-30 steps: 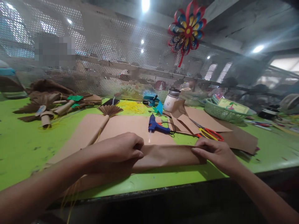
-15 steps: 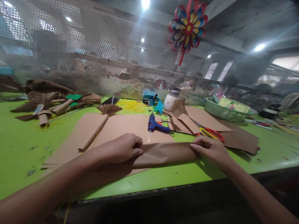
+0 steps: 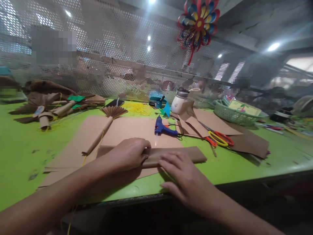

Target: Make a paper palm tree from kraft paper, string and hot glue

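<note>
Table (image 3: 276, 163), green, spans the frame from left edge to right. Flat brown sheets (image 3: 73, 153) lie on it, left of centre to centre. Folded paper strip (image 3: 194, 154) crosses their near part at lower centre, right end reaching past them over the green.

Right hand (image 3: 184, 174), lower centre: fingers extended, slightly apart, tips on the strip; thumb spread away, off its near edge. Left hand (image 3: 132, 151), centre: fingers curled down at the strip, thumb drawn in; from my remote seat I cannot tell whether they pinch its edge or only press.

Glue gun (image 3: 165, 130) lies just beyond the strip, centre; scissors (image 3: 218, 138) right of centre.

I judge the step as flattening the fold. Next move, in my view, calls for a steady left hand and even right-fingertip pressure along the crease, layers aligned.
</note>
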`<action>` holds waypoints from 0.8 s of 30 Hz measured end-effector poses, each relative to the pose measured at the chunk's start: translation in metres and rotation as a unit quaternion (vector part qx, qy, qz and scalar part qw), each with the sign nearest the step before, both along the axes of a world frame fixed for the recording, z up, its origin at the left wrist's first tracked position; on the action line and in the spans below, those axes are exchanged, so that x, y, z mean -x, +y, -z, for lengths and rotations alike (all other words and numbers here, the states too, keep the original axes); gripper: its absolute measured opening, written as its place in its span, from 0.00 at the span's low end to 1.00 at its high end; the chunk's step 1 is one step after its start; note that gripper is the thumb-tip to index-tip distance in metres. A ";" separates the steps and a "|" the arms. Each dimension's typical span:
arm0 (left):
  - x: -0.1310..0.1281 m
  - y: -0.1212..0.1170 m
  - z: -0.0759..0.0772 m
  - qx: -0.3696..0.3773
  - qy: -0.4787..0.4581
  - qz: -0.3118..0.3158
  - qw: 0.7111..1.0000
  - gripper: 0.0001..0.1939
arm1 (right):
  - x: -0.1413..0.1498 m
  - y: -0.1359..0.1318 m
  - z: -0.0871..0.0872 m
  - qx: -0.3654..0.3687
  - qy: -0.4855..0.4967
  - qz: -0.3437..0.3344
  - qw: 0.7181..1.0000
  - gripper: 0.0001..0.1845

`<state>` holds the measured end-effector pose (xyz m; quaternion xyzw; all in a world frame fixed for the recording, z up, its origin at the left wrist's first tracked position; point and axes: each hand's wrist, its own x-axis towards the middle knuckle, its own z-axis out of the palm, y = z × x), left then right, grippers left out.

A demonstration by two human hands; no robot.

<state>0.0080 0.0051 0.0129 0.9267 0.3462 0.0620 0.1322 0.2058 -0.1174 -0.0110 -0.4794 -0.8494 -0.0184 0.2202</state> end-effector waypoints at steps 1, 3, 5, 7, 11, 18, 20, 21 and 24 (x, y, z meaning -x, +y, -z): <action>0.000 -0.001 -0.001 -0.006 -0.003 0.002 1.000 0.10 | 0.009 -0.001 0.000 0.020 -0.005 -0.006 1.000 0.23; 0.000 -0.001 -0.001 -0.016 -0.008 0.008 1.000 0.09 | 0.017 0.000 0.001 0.037 0.001 0.002 0.999 0.24; 0.001 0.001 -0.001 -0.022 -0.012 0.018 1.000 0.09 | 0.016 0.003 0.003 0.046 0.019 0.019 0.999 0.23; 0.002 0.004 0.002 -0.024 -0.018 0.023 0.999 0.09 | 0.012 0.004 0.004 0.055 0.033 0.028 0.998 0.21; 0.002 0.010 0.006 -0.015 -0.039 0.025 0.999 0.10 | 0.009 0.005 0.004 0.061 0.035 0.033 0.997 0.17; 0.007 0.010 -0.006 0.069 -0.073 0.031 0.994 0.13 | 0.011 0.014 0.006 -0.009 0.013 0.038 0.999 0.11; 0.008 0.011 -0.006 0.095 -0.082 0.029 0.992 0.14 | 0.010 0.017 0.009 -0.034 0.005 0.035 0.999 0.12; 0.009 0.011 -0.005 0.106 -0.086 0.028 0.990 0.14 | 0.010 0.018 0.010 -0.042 0.000 0.032 0.999 0.13; 0.010 0.013 0.000 0.126 -0.093 0.027 0.987 0.13 | 0.008 0.020 0.012 -0.051 -0.017 0.017 0.998 0.17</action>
